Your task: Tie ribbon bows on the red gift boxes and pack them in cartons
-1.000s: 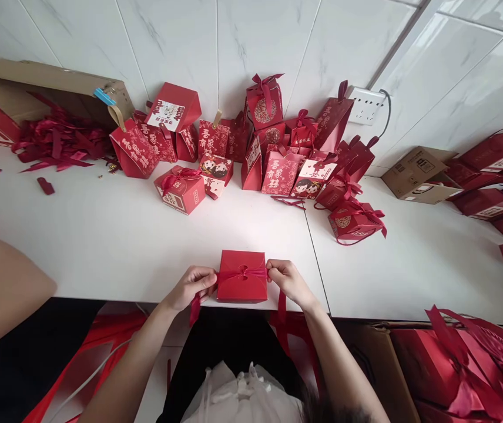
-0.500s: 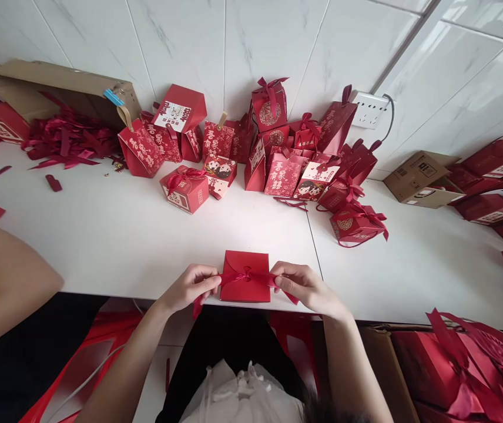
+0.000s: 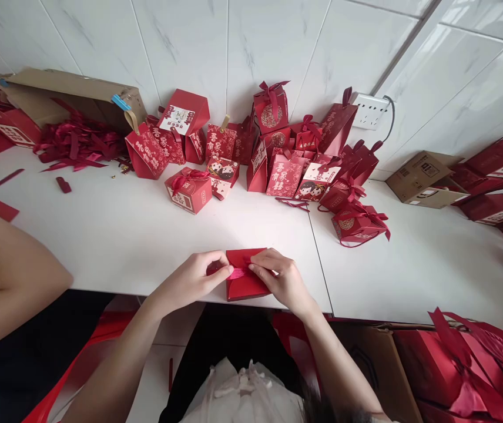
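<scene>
A small red gift box [image 3: 245, 283] lies at the near edge of the white table [image 3: 123, 235], right in front of me. A red ribbon [image 3: 237, 272] crosses its top. My left hand [image 3: 196, 277] pinches the ribbon at the box's left side, fingers closed. My right hand [image 3: 278, 277] lies over the box's right half and pinches the same ribbon near the middle. The two hands almost meet over the box. Part of the ribbon and of the box top is hidden under my fingers.
Several finished red boxes and bags [image 3: 278, 158] stand along the tiled wall. Loose ribbons [image 3: 75, 144] spill from a cardboard box [image 3: 70, 97] at the far left. Another person's arm [image 3: 9, 282] rests at the left. A carton of red boxes [image 3: 467, 364] sits lower right.
My hands were apart, pulling the ribbon ends out to each side of the box. Now both have come together over the box top, pinching the ribbon at its middle.
</scene>
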Action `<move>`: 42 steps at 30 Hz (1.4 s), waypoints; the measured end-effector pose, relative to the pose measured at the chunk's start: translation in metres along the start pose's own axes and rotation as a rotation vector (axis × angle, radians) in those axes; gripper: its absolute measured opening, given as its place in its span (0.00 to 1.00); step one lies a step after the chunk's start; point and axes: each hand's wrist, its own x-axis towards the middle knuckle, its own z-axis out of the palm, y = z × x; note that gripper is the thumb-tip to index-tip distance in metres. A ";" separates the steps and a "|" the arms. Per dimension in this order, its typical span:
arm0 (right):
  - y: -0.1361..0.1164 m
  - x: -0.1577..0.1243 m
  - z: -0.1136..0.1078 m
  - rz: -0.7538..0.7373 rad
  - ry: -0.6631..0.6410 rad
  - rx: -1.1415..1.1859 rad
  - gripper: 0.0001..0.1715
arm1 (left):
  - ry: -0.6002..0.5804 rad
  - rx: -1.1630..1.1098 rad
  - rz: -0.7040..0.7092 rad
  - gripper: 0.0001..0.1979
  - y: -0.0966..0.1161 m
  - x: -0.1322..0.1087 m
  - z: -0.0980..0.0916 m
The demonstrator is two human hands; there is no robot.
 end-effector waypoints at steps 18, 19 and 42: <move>0.011 -0.002 0.001 0.220 0.065 0.175 0.10 | 0.063 0.132 0.185 0.11 0.007 0.024 0.008; 0.011 -0.002 0.000 0.207 0.064 0.156 0.09 | 0.061 0.124 0.183 0.11 0.007 0.024 0.007; 0.009 0.001 0.012 0.162 0.171 0.055 0.06 | -0.061 0.290 0.093 0.13 0.024 -0.005 0.000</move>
